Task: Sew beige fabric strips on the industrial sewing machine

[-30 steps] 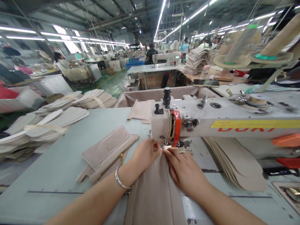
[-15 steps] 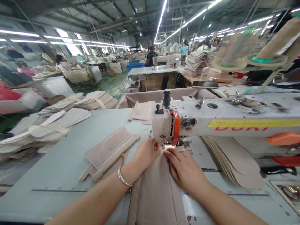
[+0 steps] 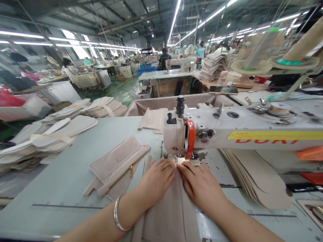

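Observation:
A long beige fabric panel (image 3: 166, 215) with a stitched seam runs from the front edge of the table up under the head of a white sewing machine (image 3: 202, 129). My left hand (image 3: 158, 179) lies on its left part, fingers stretched forward and resting flat, tips just left of the presser foot. On the right part rests my right hand (image 3: 202, 181), fingers laid flat on the fabric and fingertips close by the needle area. The needle itself is hidden behind the orange guard (image 3: 189, 139). A silver bangle (image 3: 116, 213) circles my left wrist.
Left of my hands lies a beige sewn piece (image 3: 117, 159) with a gold zipper pull (image 3: 131, 170). Bundled pale panels (image 3: 63, 132) are stacked at the far left. Beige panels (image 3: 254, 178) lie beneath the machine arm. A small beige piece (image 3: 152, 119) sits behind the machine head.
My left hand has gone from a pinch at the fabric edge by the presser foot to lying flat on the panel. My right hand has hardly moved. The view has shifted slightly.

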A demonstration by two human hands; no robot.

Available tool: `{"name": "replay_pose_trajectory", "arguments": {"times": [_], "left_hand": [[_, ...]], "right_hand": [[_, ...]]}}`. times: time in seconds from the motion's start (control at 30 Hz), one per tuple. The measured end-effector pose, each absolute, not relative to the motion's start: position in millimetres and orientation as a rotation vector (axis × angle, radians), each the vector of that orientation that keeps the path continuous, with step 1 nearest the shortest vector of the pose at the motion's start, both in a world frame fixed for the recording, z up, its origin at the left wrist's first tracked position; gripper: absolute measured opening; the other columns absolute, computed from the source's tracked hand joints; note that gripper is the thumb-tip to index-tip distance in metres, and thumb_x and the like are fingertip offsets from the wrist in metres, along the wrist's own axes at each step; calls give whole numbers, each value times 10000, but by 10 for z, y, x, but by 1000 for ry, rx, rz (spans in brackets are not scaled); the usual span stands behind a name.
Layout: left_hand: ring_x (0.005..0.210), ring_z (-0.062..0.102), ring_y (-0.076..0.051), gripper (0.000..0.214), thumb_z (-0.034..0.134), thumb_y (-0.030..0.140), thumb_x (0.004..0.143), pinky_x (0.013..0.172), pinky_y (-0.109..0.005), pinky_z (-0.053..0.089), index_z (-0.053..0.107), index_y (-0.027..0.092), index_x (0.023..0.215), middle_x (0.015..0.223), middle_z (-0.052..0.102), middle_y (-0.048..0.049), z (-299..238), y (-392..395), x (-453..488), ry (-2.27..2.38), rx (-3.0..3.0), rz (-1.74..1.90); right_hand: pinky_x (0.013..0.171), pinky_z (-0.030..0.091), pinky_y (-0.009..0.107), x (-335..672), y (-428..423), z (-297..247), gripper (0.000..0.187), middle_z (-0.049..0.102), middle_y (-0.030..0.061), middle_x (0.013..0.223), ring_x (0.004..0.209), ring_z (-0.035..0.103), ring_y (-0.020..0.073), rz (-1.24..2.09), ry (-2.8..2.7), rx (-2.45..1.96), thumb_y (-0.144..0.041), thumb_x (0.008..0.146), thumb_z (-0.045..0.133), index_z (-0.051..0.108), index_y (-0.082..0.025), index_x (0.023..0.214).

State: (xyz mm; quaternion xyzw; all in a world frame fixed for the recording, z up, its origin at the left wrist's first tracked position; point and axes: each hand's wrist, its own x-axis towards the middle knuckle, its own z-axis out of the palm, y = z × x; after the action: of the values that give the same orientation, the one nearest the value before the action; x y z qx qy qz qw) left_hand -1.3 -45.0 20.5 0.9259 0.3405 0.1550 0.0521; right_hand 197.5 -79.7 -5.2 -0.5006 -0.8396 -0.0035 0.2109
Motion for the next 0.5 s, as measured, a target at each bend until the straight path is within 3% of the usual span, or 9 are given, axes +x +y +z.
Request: {"name": "replay_pose_trajectory", "arguments": {"times": [0.2, 0.5], "left_hand": [[1171, 593, -204, 243, 481, 202, 981, 1099, -391, 433, 582, 164, 1198, 1234, 658, -79, 179, -404, 6, 1055, 2789, 503], [1364, 437, -211, 351, 414, 196, 992, 1172, -404, 356, 568, 144, 1303, 1414, 543, -92, 331, -857, -156, 815, 2940, 174]], "right_hand": [[869, 386, 444, 1979, -825, -51, 332, 588, 101, 1174, 1001, 515, 281, 3, -2307, -1369, -151, 957, 449, 556, -170, 1271], [898, 372, 441, 1979, -835, -104, 356, 584, 97, 1197, 998, 523, 273, -38, -2315, -1389, -130, 940, 473, 557, -193, 1280]]}}
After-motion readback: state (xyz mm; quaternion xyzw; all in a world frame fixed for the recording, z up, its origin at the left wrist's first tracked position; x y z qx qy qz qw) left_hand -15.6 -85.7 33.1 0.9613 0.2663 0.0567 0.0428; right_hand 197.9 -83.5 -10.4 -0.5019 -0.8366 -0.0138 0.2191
